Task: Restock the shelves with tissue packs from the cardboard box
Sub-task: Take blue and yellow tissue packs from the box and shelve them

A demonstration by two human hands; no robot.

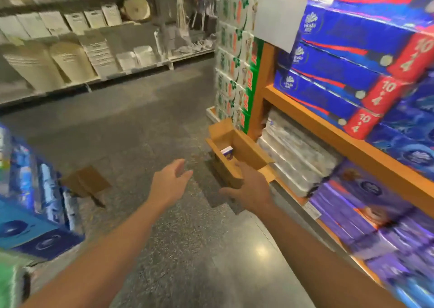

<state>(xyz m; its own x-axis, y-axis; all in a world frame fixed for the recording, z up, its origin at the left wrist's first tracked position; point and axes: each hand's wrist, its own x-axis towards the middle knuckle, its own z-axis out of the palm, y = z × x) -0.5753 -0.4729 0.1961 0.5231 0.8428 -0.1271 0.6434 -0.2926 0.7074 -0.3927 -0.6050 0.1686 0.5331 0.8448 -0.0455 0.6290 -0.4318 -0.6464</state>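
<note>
Cardboard box (237,154) on the floor at 1 o'clock, against the shelf (352,141); one tissue pack (227,153) visible inside. I read both left hand (169,182) and right hand (251,188) spread, empty. Pack likely light, squashy, slick-wrapped; I'd pinch its ends.

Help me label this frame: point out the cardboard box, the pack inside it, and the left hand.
cardboard box (249,149): head view, inner side wall.
pack (227,152): head view, its visible top corner.
left hand (170,183): head view, back of the hand.
</note>
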